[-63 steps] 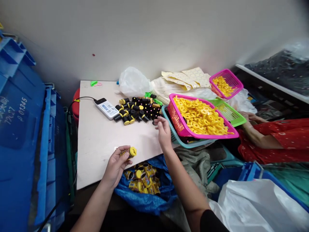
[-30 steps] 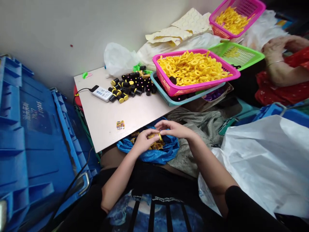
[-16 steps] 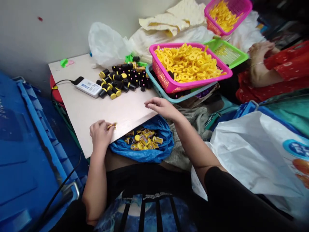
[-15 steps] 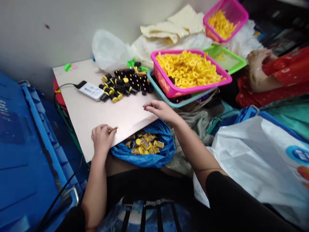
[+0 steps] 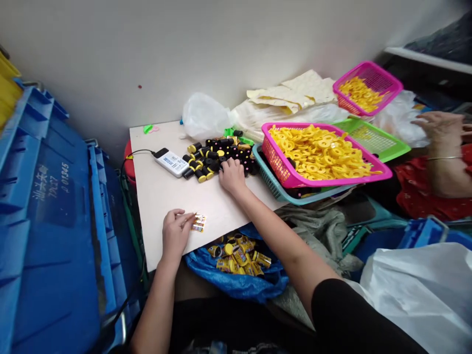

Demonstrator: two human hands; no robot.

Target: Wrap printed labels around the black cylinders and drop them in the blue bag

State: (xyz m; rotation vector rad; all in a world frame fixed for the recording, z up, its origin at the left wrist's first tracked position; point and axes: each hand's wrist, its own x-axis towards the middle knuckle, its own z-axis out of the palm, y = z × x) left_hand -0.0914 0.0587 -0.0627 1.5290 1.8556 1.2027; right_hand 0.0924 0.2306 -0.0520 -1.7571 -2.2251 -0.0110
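Observation:
My left hand point(image 5: 176, 234) rests near the front edge of a pale board point(image 5: 162, 196) and pinches a small printed sticker point(image 5: 198, 222) lying there. My right hand point(image 5: 232, 175) reaches forward into a heap of black cylinders with yellow caps point(image 5: 217, 158); its fingers curl over the pieces, and I cannot see whether one is gripped. Below the board's edge, a blue bag point(image 5: 239, 280) holds several wrapped yellow pieces point(image 5: 239, 253).
A pink basket of yellow rings point(image 5: 317, 156) sits on a teal basket point(image 5: 273, 184) at right. Behind them are a green basket point(image 5: 376, 140), a second pink basket point(image 5: 365, 91) and a white device on a cable point(image 5: 171, 162). Blue crates point(image 5: 47, 211) stand left. Another person's arm point(image 5: 442, 147) is at right.
My right hand has moved from the board's front edge up to the heap of black cylinders. My left hand stays at the sticker. The camera has tilted up.

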